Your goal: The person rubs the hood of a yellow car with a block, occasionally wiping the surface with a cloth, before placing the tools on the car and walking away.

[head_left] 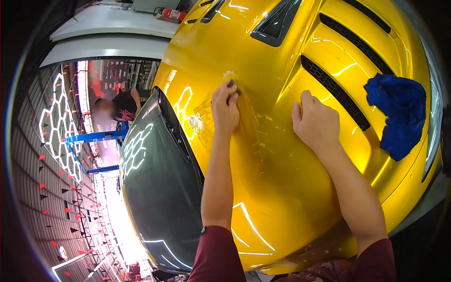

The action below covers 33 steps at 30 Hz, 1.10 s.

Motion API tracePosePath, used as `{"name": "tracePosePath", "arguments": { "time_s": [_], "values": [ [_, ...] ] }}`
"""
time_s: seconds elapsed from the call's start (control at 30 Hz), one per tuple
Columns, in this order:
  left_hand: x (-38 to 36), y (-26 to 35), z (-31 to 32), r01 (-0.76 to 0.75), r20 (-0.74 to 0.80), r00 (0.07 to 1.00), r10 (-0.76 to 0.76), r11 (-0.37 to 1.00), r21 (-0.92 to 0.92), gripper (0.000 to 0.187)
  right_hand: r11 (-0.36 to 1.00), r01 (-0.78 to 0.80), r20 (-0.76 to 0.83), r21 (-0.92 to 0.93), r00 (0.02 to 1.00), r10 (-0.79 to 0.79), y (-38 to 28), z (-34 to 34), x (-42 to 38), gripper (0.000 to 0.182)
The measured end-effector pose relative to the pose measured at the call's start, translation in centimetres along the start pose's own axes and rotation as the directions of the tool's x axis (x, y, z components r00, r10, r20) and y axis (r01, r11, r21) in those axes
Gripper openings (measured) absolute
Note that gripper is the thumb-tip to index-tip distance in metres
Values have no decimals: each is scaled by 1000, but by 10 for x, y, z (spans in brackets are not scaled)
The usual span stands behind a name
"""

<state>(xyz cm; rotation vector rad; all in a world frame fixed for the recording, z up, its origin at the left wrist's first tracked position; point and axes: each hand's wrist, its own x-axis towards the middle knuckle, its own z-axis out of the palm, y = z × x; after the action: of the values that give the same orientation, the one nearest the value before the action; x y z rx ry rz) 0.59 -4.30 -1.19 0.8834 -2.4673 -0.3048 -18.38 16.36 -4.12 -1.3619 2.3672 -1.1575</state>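
My left hand [225,107] is closed over the middle of a glossy yellow car hood [263,188]. A small dark, pale-edged bit shows at its fingertips, too small to name. Around this hand, wrinkled clear film [203,123] with wet streaks lies on the paint. To the right, my right hand [317,121] is curled with its knuckles up, close beside a black slatted vent [334,91]. Its fingers hide whatever they grip, if anything. Further right, a blue microfiber cloth [398,113] lies bunched on the hood.
The dark windshield [159,188] borders the hood on the left. A black triangular scoop [277,22] and more vents lie at the far side. Beyond the car are a white surface [112,21], a red canister [170,14], a blue lift [101,136] and another person [126,105].
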Motion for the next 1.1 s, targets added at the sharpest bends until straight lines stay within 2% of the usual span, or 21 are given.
{"name": "tracePosePath", "arguments": {
  "time_s": [0.03,0.13,0.2,0.27,0.33,0.4,0.43,0.47,0.57,0.6,0.67,0.7,0.73,0.77,0.83,0.87,0.9,0.97,1.03,1.1],
  "values": [
    [-27,20,-8,73,11,997,-73,996,43,26,1000,-1,2,-2,1000,1,1,0,1,18],
    [-95,61,-28,-23,84,996,14,994,110,34,1000,-30,16,2,999,30,-2,0,-1,18],
    [-97,60,-27,-84,92,993,74,990,114,37,999,-43,19,-7,999,43,-3,-1,0,18],
    [-41,29,-14,93,56,994,-97,993,70,17,999,-32,19,10,999,32,-2,0,-5,18],
    [2,6,-1,54,26,998,-54,998,21,20,1000,-21,-5,5,1000,21,-1,0,1,18],
    [9,2,1,60,5,998,-60,998,-15,22,1000,-13,2,-5,1000,13,-1,0,-1,18],
    [-9,8,-1,70,-6,997,-71,996,-62,27,1000,-14,12,-11,1000,15,-1,0,-2,18],
    [-35,33,-14,136,84,987,-137,990,22,27,1000,-17,19,-19,1000,17,-1,1,-2,18],
    [-121,80,-33,-30,61,998,26,997,70,29,999,-32,20,-15,999,33,-1,0,-1,18],
    [-127,82,-36,-11,69,998,10,1000,27,28,999,-30,18,-11,999,30,-2,0,0,18],
    [-94,50,-32,-43,109,993,42,999,2,27,1000,-17,17,-22,1000,18,-2,0,0,18],
    [-68,31,-27,87,141,986,-84,996,-11,27,999,-18,13,-28,1000,19,-1,1,-1,18],
    [-35,23,-23,105,142,986,-93,991,-79,28,999,-11,-1,-42,1000,10,0,1,0,18],
    [-9,6,-14,115,92,990,-103,985,-126,28,999,-3,-10,-52,1000,3,0,1,1,18],
    [6,-1,-8,44,30,999,-42,997,-60,27,998,4,-15,-55,1000,-5,-2,2,-2,18],
    [8,1,-5,9,-6,1000,-9,1000,-27,26,999,7,-16,-53,1000,-8,0,2,-1,18],
    [-14,8,-8,42,-8,999,-42,999,-28,27,999,7,-14,-48,1000,-8,0,1,-1,18],
    [-74,37,-26,72,87,993,-76,996,55,30,998,-3,2,-56,1000,3,-1,1,1,18],
    [-118,73,-37,-76,64,996,68,989,129,35,999,-15,6,-45,1000,15,-2,0,-1,18],
    [-88,53,-28,-70,63,996,65,994,85,34,1000,-6,-13,-28,1000,5,-2,1,-1,18]
  ]
}}
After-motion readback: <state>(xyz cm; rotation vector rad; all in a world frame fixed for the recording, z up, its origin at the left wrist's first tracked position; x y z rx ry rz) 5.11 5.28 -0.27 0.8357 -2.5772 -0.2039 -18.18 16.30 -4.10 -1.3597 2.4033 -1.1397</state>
